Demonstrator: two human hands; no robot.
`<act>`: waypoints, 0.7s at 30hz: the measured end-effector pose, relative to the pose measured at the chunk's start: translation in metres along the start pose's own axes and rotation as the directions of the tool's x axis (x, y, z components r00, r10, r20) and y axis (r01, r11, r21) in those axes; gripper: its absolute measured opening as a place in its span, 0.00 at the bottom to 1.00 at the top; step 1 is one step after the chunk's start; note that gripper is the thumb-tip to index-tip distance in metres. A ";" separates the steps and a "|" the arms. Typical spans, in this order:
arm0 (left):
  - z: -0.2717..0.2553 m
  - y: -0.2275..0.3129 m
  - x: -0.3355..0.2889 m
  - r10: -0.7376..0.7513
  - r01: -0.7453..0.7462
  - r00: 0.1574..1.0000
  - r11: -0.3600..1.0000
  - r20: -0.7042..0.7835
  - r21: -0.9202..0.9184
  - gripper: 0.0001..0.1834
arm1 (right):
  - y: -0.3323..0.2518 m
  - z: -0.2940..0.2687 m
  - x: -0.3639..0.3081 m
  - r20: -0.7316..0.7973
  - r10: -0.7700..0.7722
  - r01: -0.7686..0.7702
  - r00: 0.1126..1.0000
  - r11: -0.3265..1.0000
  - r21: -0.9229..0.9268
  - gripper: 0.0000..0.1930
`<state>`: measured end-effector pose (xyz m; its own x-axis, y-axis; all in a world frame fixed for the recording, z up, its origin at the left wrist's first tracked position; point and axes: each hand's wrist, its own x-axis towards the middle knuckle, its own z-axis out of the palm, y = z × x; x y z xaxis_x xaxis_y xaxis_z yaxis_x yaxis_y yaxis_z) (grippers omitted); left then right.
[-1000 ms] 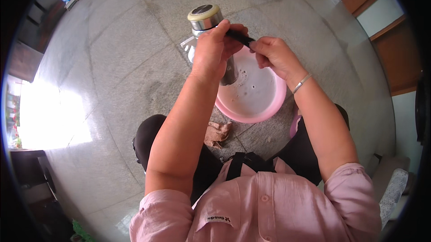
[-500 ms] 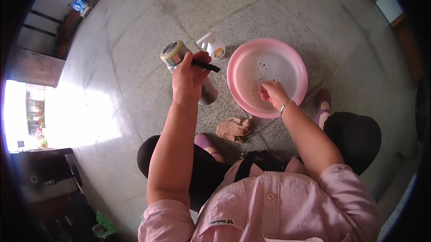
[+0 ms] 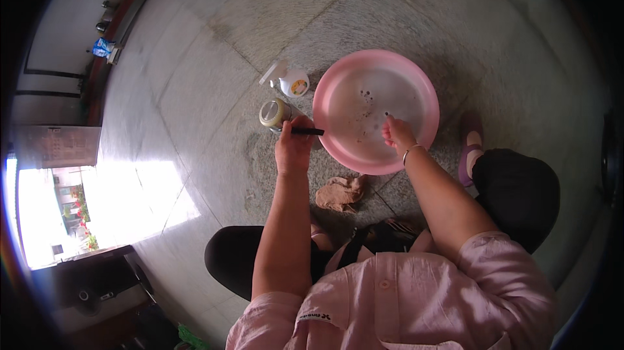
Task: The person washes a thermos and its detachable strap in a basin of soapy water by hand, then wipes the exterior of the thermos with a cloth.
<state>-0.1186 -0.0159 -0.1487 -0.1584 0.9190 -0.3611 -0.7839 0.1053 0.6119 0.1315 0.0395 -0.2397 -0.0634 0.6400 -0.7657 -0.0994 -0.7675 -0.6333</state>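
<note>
My left hand [image 3: 294, 150] is closed on a steel thermos flask [image 3: 275, 112] with a cream-rimmed top. Its black handle [image 3: 308, 131] sticks out toward the basin, and the flask's lower body is mostly hidden. To the right, a pink basin [image 3: 319, 95] holds cloudy water with dark specks and bubbles. Over the water is my right hand [image 3: 398, 133], its fingers curled in; whatever they may pinch is too small to make out. Beyond the flask stands a white spray bottle [image 3: 296, 83] with a round orange label.
A crumpled brown cloth [image 3: 340, 194] lies on the grey tiled floor between my feet, close to the basin's near rim. My right shoe [image 3: 465, 163] is beside the basin. Dark furniture [image 3: 97, 291] stands at the lower left, near a bright doorway.
My left hand has brought the flask right and nearer to me, and it now stands more upright, beside the basin. My right hand stays over the water. The view has shifted slightly.
</note>
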 end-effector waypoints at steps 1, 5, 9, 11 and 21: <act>0.004 -0.004 0.002 -0.007 0.007 1.000 1.000 -0.010 -0.011 0.19 | -0.001 -0.001 0.002 -0.046 -0.001 0.002 0.999 1.000 0.013 0.13; 0.012 -0.009 0.007 -0.010 0.009 0.999 0.999 -0.042 -0.045 0.19 | 0.003 -0.008 0.020 -0.151 -0.035 0.045 0.988 0.997 0.067 0.15; 0.008 -0.013 0.011 0.015 -0.011 0.999 0.996 0.034 -0.088 0.19 | -0.008 -0.004 0.018 -0.250 -0.130 0.147 0.959 0.988 0.048 0.17; 0.016 -0.019 0.015 0.008 -0.003 0.999 0.997 0.053 -0.081 0.18 | 0.000 -0.015 0.036 -0.338 -0.255 0.277 0.906 0.961 0.018 0.18; 0.014 -0.033 0.020 -0.016 0.018 1.000 0.997 0.017 -0.077 0.19 | -0.061 0.036 -0.011 0.596 0.108 -0.344 0.796 0.890 0.299 0.14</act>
<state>-0.0877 0.0048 -0.1662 -0.1353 0.9234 -0.3591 -0.8302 0.0921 0.5498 0.1021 0.0806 -0.1889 -0.6529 0.4479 -0.6108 -0.3630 -0.8928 -0.2666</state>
